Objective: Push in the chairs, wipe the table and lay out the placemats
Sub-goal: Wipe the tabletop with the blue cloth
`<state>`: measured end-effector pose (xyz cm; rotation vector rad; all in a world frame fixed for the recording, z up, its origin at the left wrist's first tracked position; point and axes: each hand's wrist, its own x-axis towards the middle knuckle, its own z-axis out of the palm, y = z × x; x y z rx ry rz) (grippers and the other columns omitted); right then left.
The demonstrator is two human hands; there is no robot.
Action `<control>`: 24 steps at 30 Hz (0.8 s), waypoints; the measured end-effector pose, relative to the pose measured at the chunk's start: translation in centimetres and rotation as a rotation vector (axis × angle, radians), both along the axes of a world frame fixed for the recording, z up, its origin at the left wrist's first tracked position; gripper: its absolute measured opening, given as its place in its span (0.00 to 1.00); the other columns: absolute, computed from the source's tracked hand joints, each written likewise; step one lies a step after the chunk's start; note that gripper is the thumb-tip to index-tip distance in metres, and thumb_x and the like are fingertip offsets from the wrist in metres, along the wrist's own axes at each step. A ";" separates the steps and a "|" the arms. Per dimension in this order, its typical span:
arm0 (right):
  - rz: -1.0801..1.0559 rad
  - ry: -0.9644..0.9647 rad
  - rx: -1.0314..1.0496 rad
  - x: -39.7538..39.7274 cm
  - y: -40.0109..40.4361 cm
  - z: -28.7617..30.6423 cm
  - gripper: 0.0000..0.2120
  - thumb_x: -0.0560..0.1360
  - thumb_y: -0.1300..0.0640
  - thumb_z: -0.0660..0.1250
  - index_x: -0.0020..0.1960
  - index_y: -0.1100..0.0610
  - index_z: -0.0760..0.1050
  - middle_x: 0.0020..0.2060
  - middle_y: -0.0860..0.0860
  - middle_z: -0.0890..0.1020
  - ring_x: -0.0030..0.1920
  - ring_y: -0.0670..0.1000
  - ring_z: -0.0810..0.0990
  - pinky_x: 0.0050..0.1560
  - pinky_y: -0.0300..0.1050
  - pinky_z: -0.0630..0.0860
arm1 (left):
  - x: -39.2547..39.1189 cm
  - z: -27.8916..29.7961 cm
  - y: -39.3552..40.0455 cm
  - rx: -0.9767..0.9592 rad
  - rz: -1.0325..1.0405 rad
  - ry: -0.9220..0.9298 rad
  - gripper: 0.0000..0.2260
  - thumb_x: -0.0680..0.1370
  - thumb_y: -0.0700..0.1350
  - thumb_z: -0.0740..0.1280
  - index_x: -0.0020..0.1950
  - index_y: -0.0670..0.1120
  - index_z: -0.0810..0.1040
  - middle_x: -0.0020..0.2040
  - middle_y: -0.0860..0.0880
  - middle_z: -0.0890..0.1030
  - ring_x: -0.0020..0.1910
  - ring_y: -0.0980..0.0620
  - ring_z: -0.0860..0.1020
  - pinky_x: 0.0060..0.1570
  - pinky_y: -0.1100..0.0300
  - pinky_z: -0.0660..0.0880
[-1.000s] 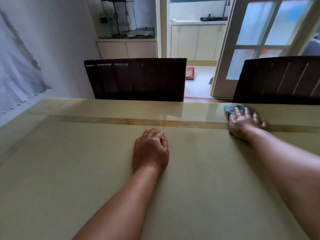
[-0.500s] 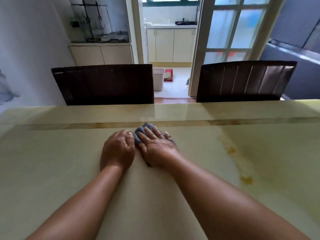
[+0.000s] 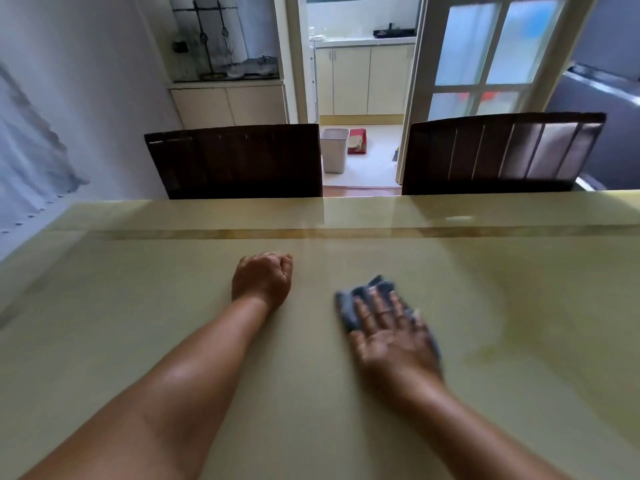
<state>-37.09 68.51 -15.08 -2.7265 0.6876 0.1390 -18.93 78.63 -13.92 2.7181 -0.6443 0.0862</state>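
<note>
Right now the grey cloth (image 3: 370,299) lies on the bench (image 3: 138,341) a little right of centre, pinned flat under the right hand (image 3: 391,337), whose fingers are spread straight over it and press it down; the hand and cloth are smeared with motion blur, so I judge a wiping stroke to be under way. The left hand (image 3: 263,278) rests on the bare surface just to the left, well apart from the cloth, its fingers curled under into a loose fist that holds nothing (it looks like a prop for leaning forward).

Of the three jobs, the chairs seem done: the left chair (image 3: 239,161) and the right chair (image 3: 498,150) both stand with their backs close against the far edge of the bench. Wiping is the step in hand and looks unfinished, since a yellowish stain (image 3: 512,327) shows on the surface to the right of the cloth, though whether it is dirt or part of the stone pattern I cannot tell. No placemats are in view anywhere, so laying them out is still to come, and they will have to be fetched first.

Beyond the chairs a doorway opens onto a tiled floor with a pale waste bin (image 3: 334,148).
</note>
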 end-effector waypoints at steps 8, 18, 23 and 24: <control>0.188 -0.014 -0.002 2.9 0.0 0.2 0.26 0.81 0.41 0.41 0.76 0.40 0.37 0.75 0.40 0.36 0.75 0.45 0.34 0.73 0.49 0.35 | -9.0 -0.8 2.2 -0.144 0.130 0.146 0.22 0.79 0.49 0.46 0.69 0.48 0.68 0.71 0.47 0.69 0.71 0.50 0.65 0.71 0.55 0.58; -0.042 0.048 0.000 11.1 2.0 0.1 0.26 0.81 0.44 0.43 0.77 0.46 0.42 0.77 0.47 0.39 0.76 0.54 0.35 0.74 0.57 0.37 | -15.7 -2.4 5.8 -0.541 0.072 0.115 0.30 0.69 0.53 0.43 0.64 0.43 0.70 0.63 0.45 0.71 0.62 0.47 0.71 0.63 0.63 0.62; 0.528 0.011 0.012 12.8 7.0 1.0 0.25 0.81 0.43 0.50 0.76 0.40 0.48 0.77 0.43 0.44 0.77 0.53 0.38 0.74 0.60 0.41 | -15.3 -2.1 5.6 -0.669 0.183 0.177 0.12 0.79 0.45 0.55 0.59 0.42 0.70 0.62 0.44 0.69 0.60 0.45 0.70 0.61 0.59 0.65; 0.610 0.027 -0.002 12.4 7.3 1.1 0.24 0.81 0.43 0.50 0.76 0.39 0.49 0.77 0.43 0.44 0.77 0.52 0.39 0.74 0.60 0.41 | -15.4 -2.1 5.7 -0.680 0.204 0.177 0.10 0.79 0.45 0.56 0.57 0.42 0.70 0.60 0.43 0.68 0.58 0.45 0.70 0.60 0.57 0.66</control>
